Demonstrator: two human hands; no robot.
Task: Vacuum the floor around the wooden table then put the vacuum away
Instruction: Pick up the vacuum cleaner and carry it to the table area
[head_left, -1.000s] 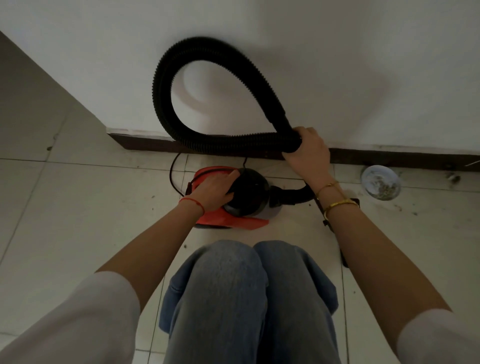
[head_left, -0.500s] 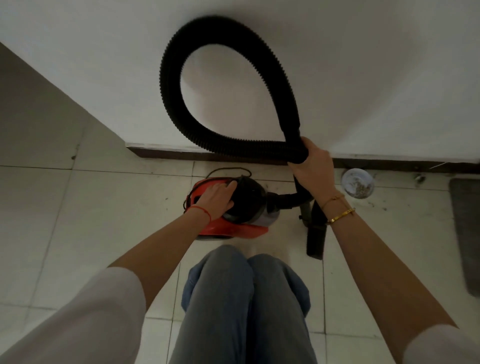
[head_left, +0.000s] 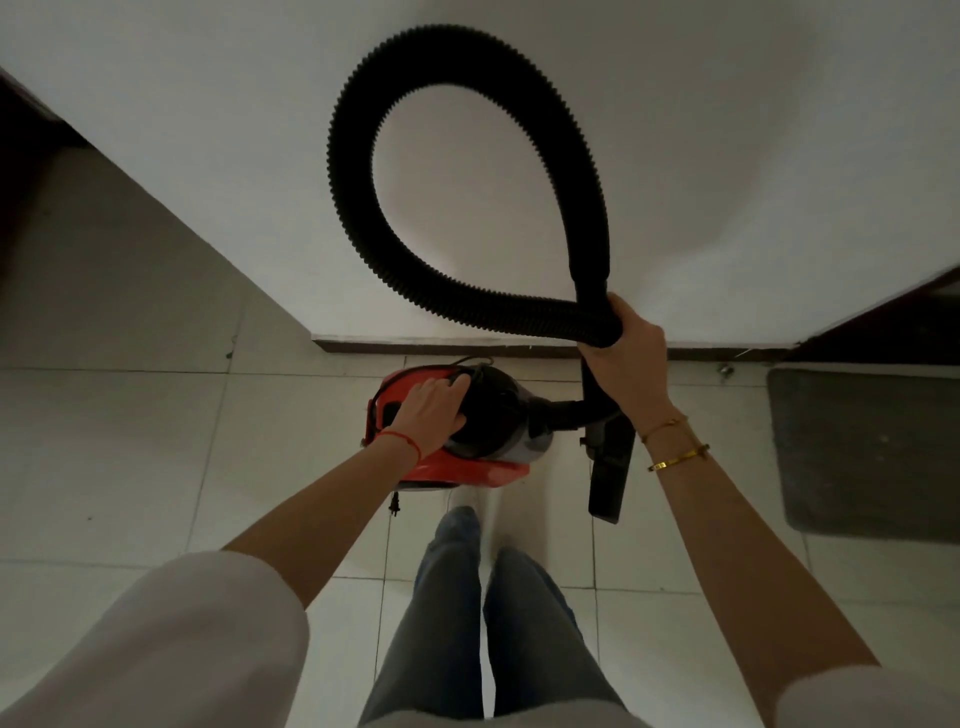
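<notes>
- Red-and-black vacuum is sitting straight ahead of me and low, by the skirting, above the tiled floor; whether it is touching the tiles, I cannot tell.
- My left hand is curling over the vacuum's top, so it is the nearer one for carrying.
- My right hand is gripping the black hose where its loop crosses; the loop is rising against the white wall.
- Nozzle is hanging below that hand, long axis running towards me.
- Brands or writing: I am finding none readable.
</notes>
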